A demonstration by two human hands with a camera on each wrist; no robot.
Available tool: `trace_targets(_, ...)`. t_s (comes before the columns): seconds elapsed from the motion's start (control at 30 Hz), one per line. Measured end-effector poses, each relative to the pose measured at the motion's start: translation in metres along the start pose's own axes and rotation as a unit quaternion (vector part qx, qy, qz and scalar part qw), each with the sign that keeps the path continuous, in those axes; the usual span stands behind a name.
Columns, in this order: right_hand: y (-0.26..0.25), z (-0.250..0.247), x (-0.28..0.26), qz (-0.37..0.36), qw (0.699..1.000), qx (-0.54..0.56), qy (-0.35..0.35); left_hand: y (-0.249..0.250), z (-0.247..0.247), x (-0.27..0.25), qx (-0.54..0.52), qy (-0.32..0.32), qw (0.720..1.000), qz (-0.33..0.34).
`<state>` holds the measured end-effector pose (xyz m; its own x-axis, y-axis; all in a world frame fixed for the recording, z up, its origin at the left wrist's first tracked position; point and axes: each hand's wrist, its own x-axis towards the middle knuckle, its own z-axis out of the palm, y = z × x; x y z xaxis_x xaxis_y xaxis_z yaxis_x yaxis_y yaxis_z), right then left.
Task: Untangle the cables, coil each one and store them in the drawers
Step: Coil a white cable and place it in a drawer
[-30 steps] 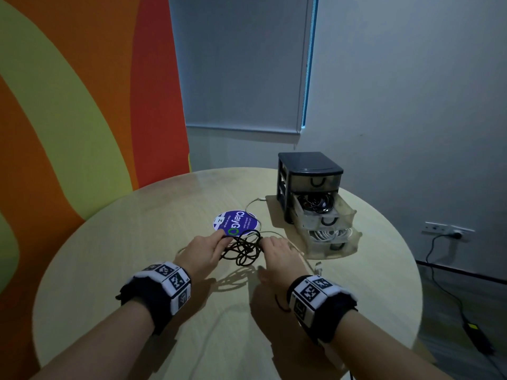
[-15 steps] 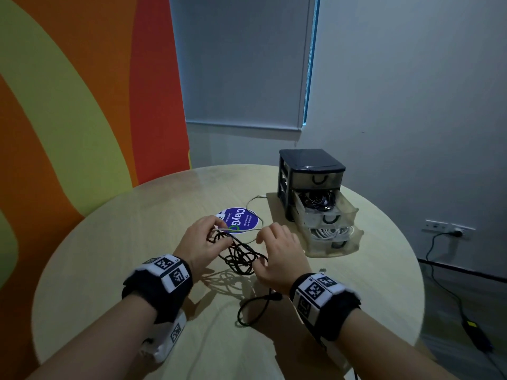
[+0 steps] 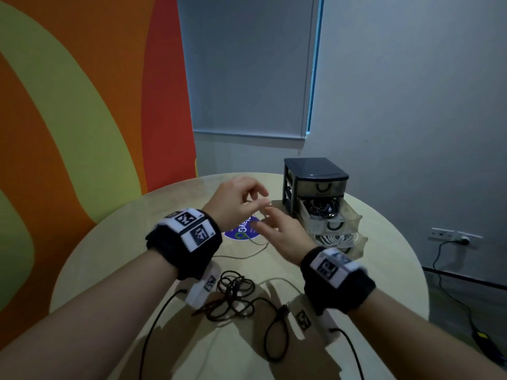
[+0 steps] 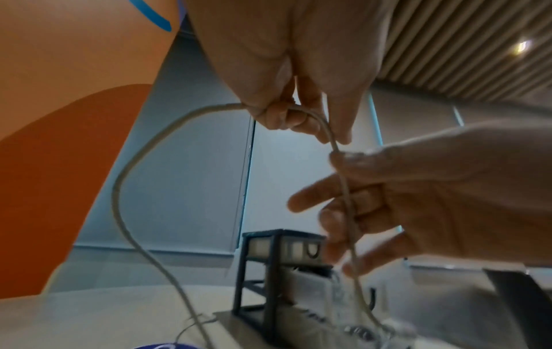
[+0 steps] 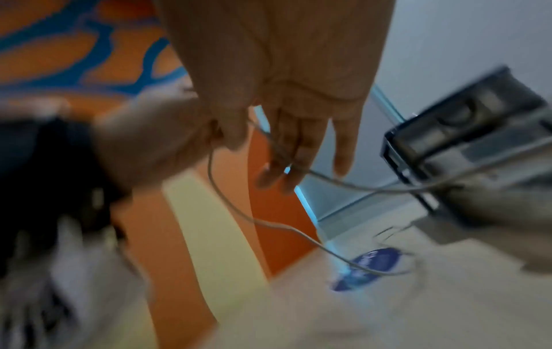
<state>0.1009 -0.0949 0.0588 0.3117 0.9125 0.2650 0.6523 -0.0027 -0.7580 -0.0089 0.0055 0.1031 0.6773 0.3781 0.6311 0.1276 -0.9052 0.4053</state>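
Left hand (image 3: pixel 236 199), now raised off the surface (image 3: pixel 115 259), pinches the white cable (image 4: pixel 125 179) in its fingers (image 4: pixel 278 118) while the right hand (image 3: pixel 284 233), fingers spread, guides it; black cable (image 3: pixel 233 294) dropped, so separation looks complete before the drawers (image 3: pixel 326 215).

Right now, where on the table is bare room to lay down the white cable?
Bare wood lies left of the purple round sticker, toward the table edge by the orange wall. Crowded: the near middle with the black cable tangle, and the right side by the drawer unit with its open drawers.
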Motion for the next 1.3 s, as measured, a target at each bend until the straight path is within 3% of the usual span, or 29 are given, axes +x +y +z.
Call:
trace_targets(0.1, -0.019, -0.027, 0.001, 0.002, 0.986, 0.166, 0.005, 0.016, -0.003, 0.008, -0.017, 0.018, 1.000, 0.019)
trace_targets(0.23, -0.018, -0.084, -0.003, 0.027, 0.952, 0.291, 0.092, 0.001, -0.018, 0.004, -0.032, 0.024, 0.998, -0.053)
trace_targets(0.33, -0.006, -0.107, -0.006, 0.034, 0.950, 0.286, 0.122, -0.013, -0.025, -0.005, -0.079, 0.059, 0.990, -0.099)
trace_targets(0.5, -0.007, -0.094, -0.015, 0.028, 0.963, 0.256, 0.076, -0.011, -0.021, -0.008, -0.098, 0.097, 0.980, -0.144)
trace_targets(0.67, -0.023, -0.070, -0.013, -0.022, 0.993, 0.114, 0.033, 0.029, -0.009, -0.001, -0.106, 0.005, 0.991, -0.076)
trace_targets(0.77, -0.024, -0.063, -0.008, -0.036, 0.992, 0.121, 0.027, 0.044, -0.006, 0.002, -0.103, -0.028, 0.993, -0.044)
trace_targets(0.97, -0.001, -0.071, -0.015, -0.004, 0.996, 0.082, 0.023, 0.015, -0.028, 0.009, -0.035, 0.137, 0.982, -0.126)
trace_targets(1.13, 0.033, -0.072, -0.021, 0.062, 0.998, 0.012, -0.010, -0.017, -0.049, -0.004, -0.038, 0.332, 0.909, -0.250)
trace_targets(1.2, 0.040, -0.069, -0.022, 0.090, 0.996, 0.003, -0.010, -0.023, -0.050, -0.008, -0.023, 0.361, 0.887, -0.286)
trace_targets(1.3, 0.036, -0.067, -0.023, 0.110, 0.993, 0.033, -0.002, -0.032, -0.044, -0.012, 0.025, 0.338, 0.900, -0.275)
